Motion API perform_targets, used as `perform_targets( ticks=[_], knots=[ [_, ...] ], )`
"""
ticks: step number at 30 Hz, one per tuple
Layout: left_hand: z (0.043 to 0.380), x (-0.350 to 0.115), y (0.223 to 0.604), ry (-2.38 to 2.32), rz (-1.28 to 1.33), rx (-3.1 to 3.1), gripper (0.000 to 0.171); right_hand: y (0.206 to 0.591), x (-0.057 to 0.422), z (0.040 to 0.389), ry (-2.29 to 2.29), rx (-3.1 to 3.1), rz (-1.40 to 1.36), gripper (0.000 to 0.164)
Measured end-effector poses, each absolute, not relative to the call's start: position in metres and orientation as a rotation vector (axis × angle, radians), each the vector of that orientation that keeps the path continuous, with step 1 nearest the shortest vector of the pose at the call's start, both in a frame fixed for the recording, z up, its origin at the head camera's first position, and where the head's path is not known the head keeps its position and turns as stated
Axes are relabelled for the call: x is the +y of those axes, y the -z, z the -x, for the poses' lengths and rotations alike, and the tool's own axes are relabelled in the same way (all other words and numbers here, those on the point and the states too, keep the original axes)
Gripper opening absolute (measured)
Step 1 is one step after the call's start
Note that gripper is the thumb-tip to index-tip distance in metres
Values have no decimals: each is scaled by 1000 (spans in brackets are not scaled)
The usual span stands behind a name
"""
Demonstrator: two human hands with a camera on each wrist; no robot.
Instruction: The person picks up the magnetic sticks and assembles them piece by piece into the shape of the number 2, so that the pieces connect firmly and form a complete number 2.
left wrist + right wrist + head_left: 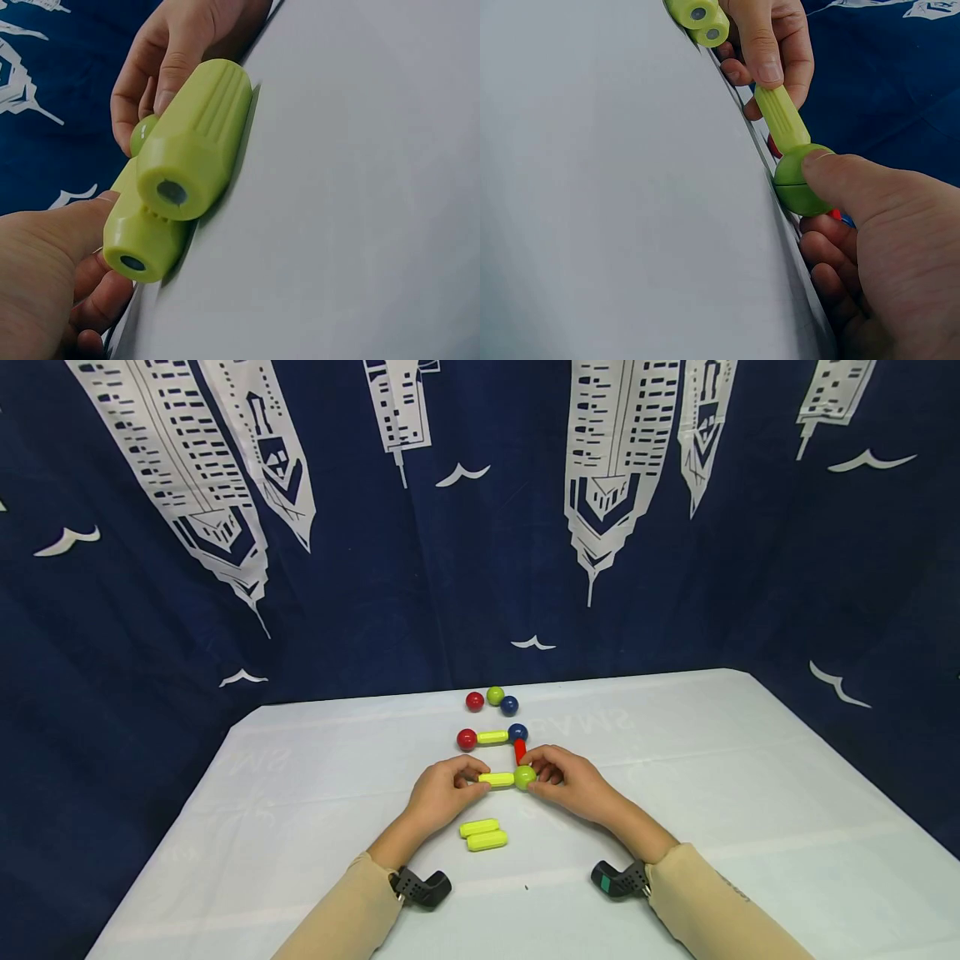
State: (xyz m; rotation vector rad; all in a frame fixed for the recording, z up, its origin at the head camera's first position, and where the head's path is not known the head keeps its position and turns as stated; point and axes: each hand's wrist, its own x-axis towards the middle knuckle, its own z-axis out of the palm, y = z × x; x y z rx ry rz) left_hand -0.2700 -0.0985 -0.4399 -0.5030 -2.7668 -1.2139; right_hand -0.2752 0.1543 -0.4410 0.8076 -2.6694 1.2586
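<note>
My left hand (441,792) pinches the left end of a yellow-green magnetic rod (496,780) between thumb and fingers. The rod's other end meets a green ball (525,777), which my right hand (573,783) grips with thumb and fingertips. In the right wrist view, the thumb lies over the green ball (799,196). From this ball a red rod (520,751) runs back to a dark blue ball (517,732). Another yellow-green rod (492,737) joins the blue ball to a red ball (467,740) on the left.
Two loose yellow-green rods (487,841) lie side by side nearer me, with grey discs in their ends. Behind the joined pieces sit a loose red ball (475,702), green ball (495,696) and blue ball (509,706). A dark blue curtain (480,568) hangs behind the white table (300,860).
</note>
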Motion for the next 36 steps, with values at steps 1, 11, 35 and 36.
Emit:
perform_targets(
  ticks=[1, 11, 35, 36],
  knots=[
    [270, -99, 440, 1214, 504, -2766, 18, 441, 154, 276, -1259, -2671, -807, 33],
    [273, -98, 439, 1219, 512, -2766, 19, 439, 154, 279, -1257, -2680, -790, 33],
    [310, -121, 422, 1727, 207, -2571, 17, 445, 155, 278, -1287, -2688, -781, 33],
    [315, -122, 421, 1703, 182, -2552, 16, 444, 154, 278, -1285, -2687, -785, 33]
  ],
)
